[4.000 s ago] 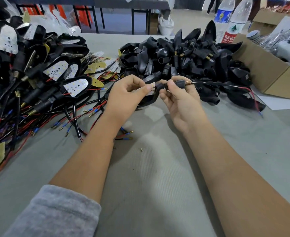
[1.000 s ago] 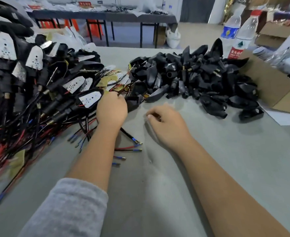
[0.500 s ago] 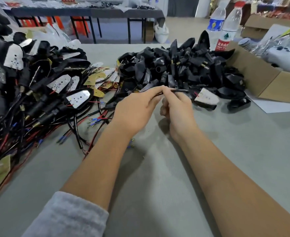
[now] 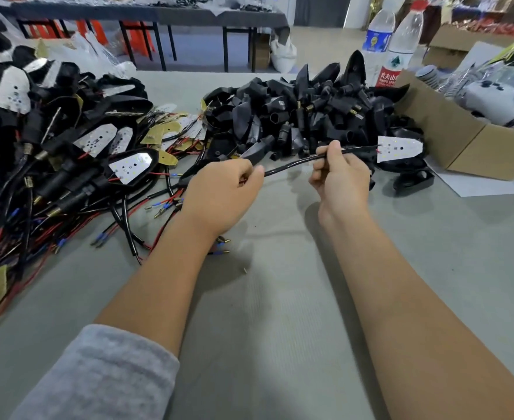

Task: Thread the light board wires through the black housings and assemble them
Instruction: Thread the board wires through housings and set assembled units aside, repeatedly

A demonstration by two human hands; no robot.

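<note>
A white light board [image 4: 399, 148] hangs at the right end of a black sleeved wire [image 4: 292, 165] stretched between my hands above the grey table. My left hand [image 4: 222, 192] grips the wire's left end, its fingers curled round it. My right hand [image 4: 340, 174] pinches the wire nearer the board, thumb up. Behind them lies a heap of empty black housings [image 4: 304, 116]. Loose light boards with red and black wires [image 4: 177, 131] lie between that heap and the left pile.
A large pile of assembled housings with boards and wires [image 4: 46, 153] fills the left side. An open cardboard box [image 4: 449, 137] stands at the right on white paper, two water bottles [image 4: 398, 47] behind the housings. Loose wire ends [image 4: 219, 247] lie under my left wrist.
Half a second ago my hands met at the wire. They have drawn apart, the wire now runs straight between them, and the light board has swung out to the right.
</note>
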